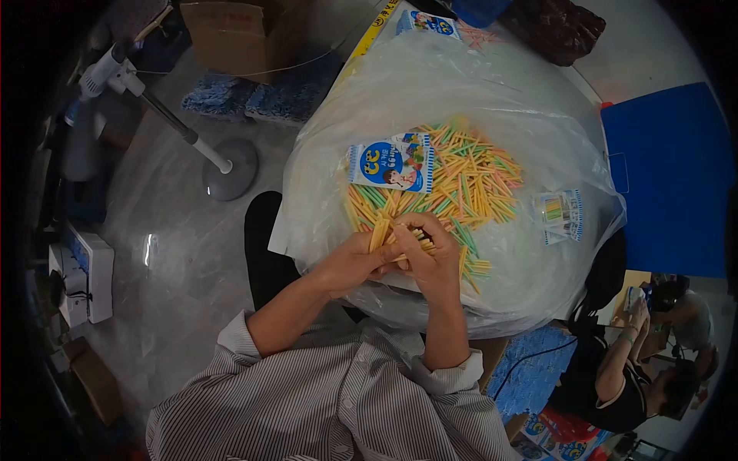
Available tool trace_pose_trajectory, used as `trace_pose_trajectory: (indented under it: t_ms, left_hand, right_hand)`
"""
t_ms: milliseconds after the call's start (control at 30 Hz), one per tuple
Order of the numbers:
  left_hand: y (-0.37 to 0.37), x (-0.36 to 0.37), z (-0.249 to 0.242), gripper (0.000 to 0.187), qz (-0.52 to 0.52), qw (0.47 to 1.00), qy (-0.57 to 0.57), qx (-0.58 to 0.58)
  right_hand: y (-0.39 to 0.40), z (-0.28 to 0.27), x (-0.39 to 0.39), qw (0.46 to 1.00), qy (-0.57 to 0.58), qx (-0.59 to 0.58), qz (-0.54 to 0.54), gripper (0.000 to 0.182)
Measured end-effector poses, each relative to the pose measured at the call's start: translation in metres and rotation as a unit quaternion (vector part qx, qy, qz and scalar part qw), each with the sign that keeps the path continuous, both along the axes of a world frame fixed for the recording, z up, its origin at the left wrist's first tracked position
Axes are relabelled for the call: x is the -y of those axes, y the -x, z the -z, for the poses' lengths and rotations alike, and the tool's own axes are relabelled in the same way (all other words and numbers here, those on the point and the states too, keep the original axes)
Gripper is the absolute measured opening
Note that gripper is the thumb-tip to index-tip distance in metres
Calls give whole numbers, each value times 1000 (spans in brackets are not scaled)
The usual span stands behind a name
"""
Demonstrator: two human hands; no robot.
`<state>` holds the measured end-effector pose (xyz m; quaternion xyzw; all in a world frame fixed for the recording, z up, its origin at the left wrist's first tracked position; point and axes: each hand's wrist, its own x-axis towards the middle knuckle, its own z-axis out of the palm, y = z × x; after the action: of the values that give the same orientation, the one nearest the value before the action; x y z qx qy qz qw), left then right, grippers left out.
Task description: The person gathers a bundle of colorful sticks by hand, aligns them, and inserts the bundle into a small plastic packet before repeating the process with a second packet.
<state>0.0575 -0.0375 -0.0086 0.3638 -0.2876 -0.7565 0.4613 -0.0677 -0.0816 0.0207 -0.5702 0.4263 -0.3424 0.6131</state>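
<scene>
1. while both hands met at the near edge of the heap, the left hand (355, 260) was closed, its fingers wrapped round a small bundle of yellow sticks (379, 233) that stuck up above the thumb.
2. right hand (433, 260): just beside the left, fingers curled over and thumb bent inward, closed on several pale sticks (425, 241) that showed beneath the fingers; how tightly, could not be told.
3. heap of sticks (469, 180): thin, loose, mostly yellow with some green and pink; it lay beyond the hands, on clear plastic sheeting (523, 288).
4. printed packet (392, 163), blue and white: it lay flat on the left part of the heap.
5. small clear packet (560, 217), edges striped blue: it lay right of the heap, well apart from the hands, with sticks visible inside.
6. another printed packet (430, 24): near the table's far edge, with pink sticks (478, 36) beside it.
7. blue panel (665, 180): right of the sheeting.
8. cardboard box (231, 34): upper left.
9. another person (611, 376): lower right, in dark clothing, arms raised.
</scene>
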Motion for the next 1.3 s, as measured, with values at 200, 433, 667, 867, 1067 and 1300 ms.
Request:
trace_pose_trajectory:
  t_ms: [200,433,667,867,1067,1300]
  left_hand:
    - [-1,1,-5,25,3,999,-30,-45]
    - [-2,0,5,28,49,999,9,-20]
    - [-5,1,6,27,48,997,3,-60]
    - [-5,-2,3,28,64,993,-14,-96]
    - [-7,-1,5,28,83,992,-3,-90]
    - [-7,-1,-2,23,88,986,-22,-139]
  right_hand:
    - [1,-2,-1,1000,-4,-1,-7,18]
    - [1,1,3,999,35,7,-31,12]
    - [3,-1,-1,1000,-16,-11,-5,17]
    - [1,-7,3,999,-1,4,-49,18]
    - [1,-9,3,995,-67,25,-67,16]
    - [5,-5,3,996,-50,3,-76,5]
